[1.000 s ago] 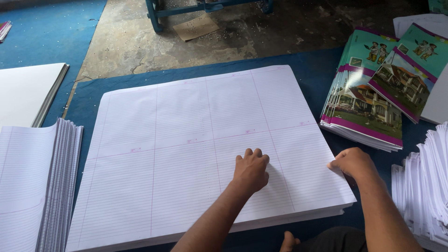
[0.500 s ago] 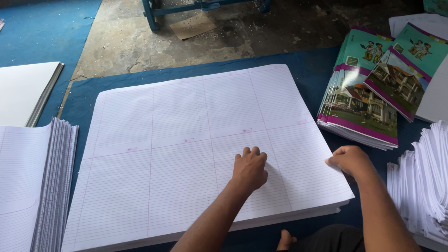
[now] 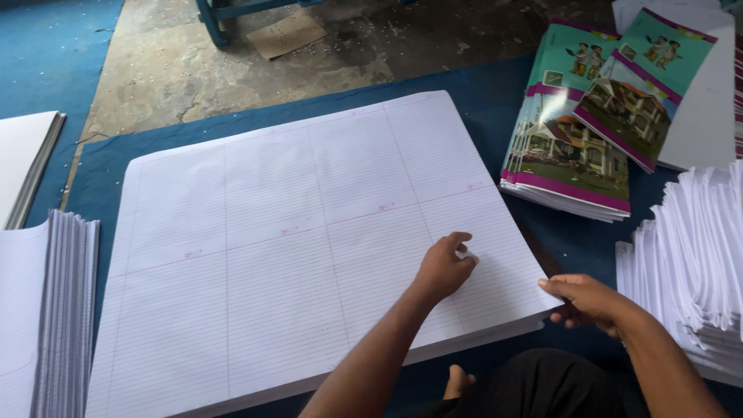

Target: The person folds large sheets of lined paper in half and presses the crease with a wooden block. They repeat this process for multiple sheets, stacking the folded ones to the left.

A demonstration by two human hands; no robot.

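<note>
A large stack of ruled white sheets (image 3: pixel 309 232) lies flat on a blue mat (image 3: pixel 495 101). My left hand (image 3: pixel 445 267) rests on its near right part, fingers curled and pinching a bit of the top sheet. My right hand (image 3: pixel 588 300) is at the stack's near right corner, thumb on top and fingers under the edge, gripping it.
A pile of picture-covered exercise book covers (image 3: pixel 573 147) lies at the right, with a second fanned pile (image 3: pixel 642 85) on top. Folded white sheets are stacked at the right edge (image 3: pixel 689 255) and at the left (image 3: pixel 46 310). Bare concrete floor (image 3: pixel 232 54) lies beyond the mat.
My right hand slid off the top of the stack to its near right corner and took hold of the edge. My left hand shifted slightly right and curled its fingers.
</note>
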